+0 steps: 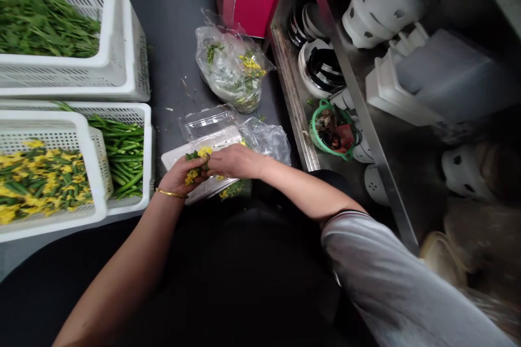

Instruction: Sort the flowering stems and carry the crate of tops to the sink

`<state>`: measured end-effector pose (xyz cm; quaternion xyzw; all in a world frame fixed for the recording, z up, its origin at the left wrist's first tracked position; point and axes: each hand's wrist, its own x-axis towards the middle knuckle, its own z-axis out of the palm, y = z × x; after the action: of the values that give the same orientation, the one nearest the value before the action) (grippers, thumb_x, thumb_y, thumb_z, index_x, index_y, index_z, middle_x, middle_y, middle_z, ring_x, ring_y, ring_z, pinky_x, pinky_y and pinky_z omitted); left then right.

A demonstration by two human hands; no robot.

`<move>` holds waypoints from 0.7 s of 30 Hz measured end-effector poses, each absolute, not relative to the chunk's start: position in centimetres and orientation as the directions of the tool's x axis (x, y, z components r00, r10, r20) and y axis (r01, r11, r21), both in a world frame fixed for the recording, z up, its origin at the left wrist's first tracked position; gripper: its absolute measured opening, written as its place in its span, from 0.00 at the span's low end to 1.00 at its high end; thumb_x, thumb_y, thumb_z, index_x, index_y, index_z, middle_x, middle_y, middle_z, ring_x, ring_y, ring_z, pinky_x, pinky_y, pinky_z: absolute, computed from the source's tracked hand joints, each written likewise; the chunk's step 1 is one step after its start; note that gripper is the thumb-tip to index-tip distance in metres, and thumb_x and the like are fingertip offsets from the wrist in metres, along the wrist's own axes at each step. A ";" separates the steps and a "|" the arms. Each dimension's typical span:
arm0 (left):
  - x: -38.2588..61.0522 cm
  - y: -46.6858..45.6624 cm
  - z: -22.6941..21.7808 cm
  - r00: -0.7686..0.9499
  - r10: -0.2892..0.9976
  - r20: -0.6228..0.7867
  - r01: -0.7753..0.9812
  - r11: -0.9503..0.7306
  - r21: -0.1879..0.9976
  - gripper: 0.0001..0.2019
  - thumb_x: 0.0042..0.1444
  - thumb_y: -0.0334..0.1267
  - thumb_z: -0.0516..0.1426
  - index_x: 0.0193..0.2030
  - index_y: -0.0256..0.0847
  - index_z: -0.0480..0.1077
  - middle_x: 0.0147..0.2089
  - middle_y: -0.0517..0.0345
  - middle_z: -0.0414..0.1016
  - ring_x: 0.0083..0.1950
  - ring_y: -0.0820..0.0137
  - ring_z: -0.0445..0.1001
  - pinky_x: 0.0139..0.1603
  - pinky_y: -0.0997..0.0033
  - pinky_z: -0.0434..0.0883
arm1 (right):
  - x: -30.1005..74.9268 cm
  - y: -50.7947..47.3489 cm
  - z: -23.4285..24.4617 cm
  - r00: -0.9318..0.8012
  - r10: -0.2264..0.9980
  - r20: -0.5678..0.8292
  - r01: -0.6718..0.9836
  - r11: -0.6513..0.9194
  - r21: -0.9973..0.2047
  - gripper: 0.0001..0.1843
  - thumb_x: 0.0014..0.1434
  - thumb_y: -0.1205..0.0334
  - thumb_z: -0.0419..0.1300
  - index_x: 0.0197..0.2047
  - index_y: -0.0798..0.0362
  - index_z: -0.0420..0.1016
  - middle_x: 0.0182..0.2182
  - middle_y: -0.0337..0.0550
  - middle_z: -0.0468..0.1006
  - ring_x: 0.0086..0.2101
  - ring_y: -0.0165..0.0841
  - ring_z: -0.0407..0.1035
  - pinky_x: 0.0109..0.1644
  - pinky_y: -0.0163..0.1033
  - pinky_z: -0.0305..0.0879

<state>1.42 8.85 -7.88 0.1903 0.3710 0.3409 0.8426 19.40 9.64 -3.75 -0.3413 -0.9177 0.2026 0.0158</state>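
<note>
My left hand (pixel 179 176), with a gold bangle on the wrist, is closed around a small bunch of yellow flowers with green stems (pixel 196 161). My right hand (pixel 234 161) meets it from the right, fingers pinched on the same bunch. Both hands hover over a white foam tray (pixel 220 138) that lies on the dark floor. A clear plastic lid (pixel 205 121) rests just behind the tray.
White slotted crates at the left hold cut yellow flowers (pixel 38 181), green stems (pixel 124 152) and leafy greens (pixel 40 24). A plastic bag of trimmings (pixel 232 70) lies ahead. A steel shelf (pixel 354 81) with bowls, white pots and a green basket (pixel 331 130) stands on the right.
</note>
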 end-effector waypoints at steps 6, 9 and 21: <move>-0.6 9.9 -7.1 0.410 0.849 -0.333 -0.625 0.527 0.576 0.06 0.37 0.31 0.61 0.24 0.35 0.68 0.26 0.54 0.67 0.23 0.77 0.62 0.14 0.84 0.55 | 22.0 12.7 -8.2 -0.163 0.860 -0.483 0.983 0.100 -0.154 0.15 0.57 0.62 0.57 0.45 0.61 0.73 0.42 0.58 0.76 0.40 0.42 0.70 0.41 0.39 0.62; -1.2 10.1 -6.8 0.393 0.858 -0.332 -0.622 0.514 0.591 0.05 0.37 0.31 0.60 0.26 0.36 0.70 0.28 0.52 0.71 0.24 0.76 0.64 0.15 0.82 0.54 | 19.3 10.9 -11.0 -0.112 0.822 -0.559 0.991 0.048 -0.128 0.22 0.55 0.63 0.59 0.53 0.60 0.68 0.50 0.63 0.71 0.42 0.43 0.70 0.40 0.40 0.64; -1.4 9.9 -6.7 0.341 0.881 -0.327 -0.619 0.472 0.627 0.11 0.38 0.30 0.65 0.31 0.35 0.73 0.24 0.58 0.67 0.23 0.77 0.64 0.15 0.84 0.55 | 21.2 9.5 -11.1 -0.249 0.905 -0.345 0.956 0.172 -0.237 0.13 0.61 0.61 0.52 0.44 0.55 0.73 0.41 0.52 0.76 0.41 0.38 0.71 0.42 0.37 0.64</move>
<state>-1.39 9.86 -6.65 0.2012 0.3256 0.4727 0.7937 21.24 9.54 -11.06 -0.6096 -0.7631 0.2053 -0.0623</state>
